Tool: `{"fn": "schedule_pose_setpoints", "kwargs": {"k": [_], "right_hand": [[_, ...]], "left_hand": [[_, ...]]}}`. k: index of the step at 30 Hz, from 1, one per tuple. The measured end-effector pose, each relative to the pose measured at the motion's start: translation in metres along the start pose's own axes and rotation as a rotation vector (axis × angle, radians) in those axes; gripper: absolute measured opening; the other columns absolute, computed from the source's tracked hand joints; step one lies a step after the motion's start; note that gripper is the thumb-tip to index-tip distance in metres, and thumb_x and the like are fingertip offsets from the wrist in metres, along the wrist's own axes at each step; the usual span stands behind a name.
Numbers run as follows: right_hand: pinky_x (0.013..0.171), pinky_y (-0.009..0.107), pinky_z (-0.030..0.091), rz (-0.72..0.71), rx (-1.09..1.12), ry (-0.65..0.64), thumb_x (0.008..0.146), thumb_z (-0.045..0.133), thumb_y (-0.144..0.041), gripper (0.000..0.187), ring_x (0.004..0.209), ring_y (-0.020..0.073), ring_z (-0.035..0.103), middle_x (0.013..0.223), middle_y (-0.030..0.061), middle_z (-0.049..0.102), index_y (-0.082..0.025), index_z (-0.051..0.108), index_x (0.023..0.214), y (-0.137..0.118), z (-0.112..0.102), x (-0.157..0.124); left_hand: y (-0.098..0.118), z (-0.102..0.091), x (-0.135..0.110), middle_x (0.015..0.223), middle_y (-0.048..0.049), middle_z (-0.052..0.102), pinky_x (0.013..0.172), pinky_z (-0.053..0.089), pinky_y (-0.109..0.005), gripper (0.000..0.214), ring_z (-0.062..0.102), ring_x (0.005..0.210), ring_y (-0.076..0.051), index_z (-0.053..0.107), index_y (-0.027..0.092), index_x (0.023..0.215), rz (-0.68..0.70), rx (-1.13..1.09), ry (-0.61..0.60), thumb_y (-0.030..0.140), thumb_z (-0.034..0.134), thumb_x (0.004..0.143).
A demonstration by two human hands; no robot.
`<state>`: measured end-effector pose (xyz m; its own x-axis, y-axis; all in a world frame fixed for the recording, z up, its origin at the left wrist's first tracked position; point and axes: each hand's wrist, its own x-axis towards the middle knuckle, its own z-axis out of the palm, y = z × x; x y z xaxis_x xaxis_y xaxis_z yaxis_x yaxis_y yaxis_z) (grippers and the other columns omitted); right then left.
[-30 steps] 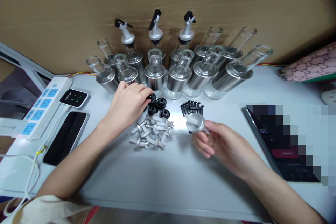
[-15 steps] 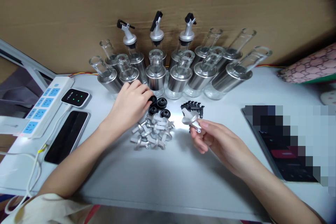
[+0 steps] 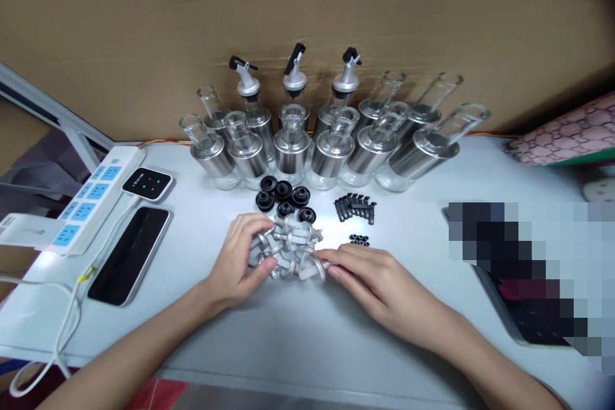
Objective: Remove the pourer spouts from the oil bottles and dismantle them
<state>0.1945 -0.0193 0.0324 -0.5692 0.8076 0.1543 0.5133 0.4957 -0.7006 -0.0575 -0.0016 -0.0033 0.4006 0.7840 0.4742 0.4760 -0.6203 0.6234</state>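
Observation:
A pile of silver pourer spouts (image 3: pixel 293 235) lies in the middle of the table. My left hand (image 3: pixel 241 262) curves around the pile's left side, fingers and thumb apart, touching its edge. At the right edge of the pile, my right hand (image 3: pixel 372 278) pinches one pourer spout (image 3: pixel 312 269) between thumb and fingers; it looks slightly blurred. Just behind the pile sit several black rubber stoppers (image 3: pixel 283 190). To their right are a row of black levers (image 3: pixel 355 206) and a small group of tiny black pieces (image 3: pixel 359 240).
Glass bottles with metal sleeves (image 3: pixel 291 152) stand in rows at the back; three carry fitted pourers (image 3: pixel 346 80). On the left are a power strip (image 3: pixel 91 198), a small Wi-Fi device (image 3: pixel 148 184) and a phone (image 3: pixel 129 256). A partly pixelated tablet (image 3: pixel 504 307) lies right.
My left hand has moved from the black stoppers down to the pile's left side. My right hand has brought its pourer spout leftward and down to the pile. The view has shifted slightly.

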Motion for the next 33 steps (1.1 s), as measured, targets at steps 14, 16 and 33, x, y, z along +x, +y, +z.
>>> {"fn": "schedule_pose_setpoints", "kwargs": {"k": [14,16,33], "right_hand": [[0.058,0.025,0.046,0.148,0.059,0.087,0.092,0.049,-0.025,0.013,0.064,0.0137,0.059,0.077,0.0025,0.064,-0.019,0.056,0.102,-0.007,0.02,0.021],[0.059,0.025,0.046,0.154,0.053,0.144,0.089,0.055,-0.028,0.021,0.067,0.0144,0.058,0.081,0.0031,0.061,-0.02,0.055,0.108,-0.004,0.018,0.016],[0.061,0.03,0.051,0.529,0.358,-0.058,0.077,0.064,-0.031,0.068,0.061,0.0136,0.056,0.085,0.0027,0.059,-0.015,0.038,0.138,0.001,0.024,0.012]], "left_hand": [[-0.004,0.004,-0.006,0.13,-0.0146,0.043,0.101,0.043,-0.047,0.059,0.043,0.126,-0.028,0.033,0.026,0.132,-0.037,-0.064,-0.237,0.049,0.061,0.085],[-0.004,0.004,-0.006,0.129,-0.0145,0.045,0.1,0.044,-0.045,0.055,0.045,0.125,-0.027,0.035,0.026,0.13,-0.048,-0.052,-0.232,0.046,0.062,0.086],[0.0,-0.006,-0.001,0.127,-0.0144,0.047,0.101,0.044,-0.048,0.054,0.045,0.124,-0.03,0.048,0.024,0.122,0.018,0.005,-0.297,0.049,0.069,0.078]]}}
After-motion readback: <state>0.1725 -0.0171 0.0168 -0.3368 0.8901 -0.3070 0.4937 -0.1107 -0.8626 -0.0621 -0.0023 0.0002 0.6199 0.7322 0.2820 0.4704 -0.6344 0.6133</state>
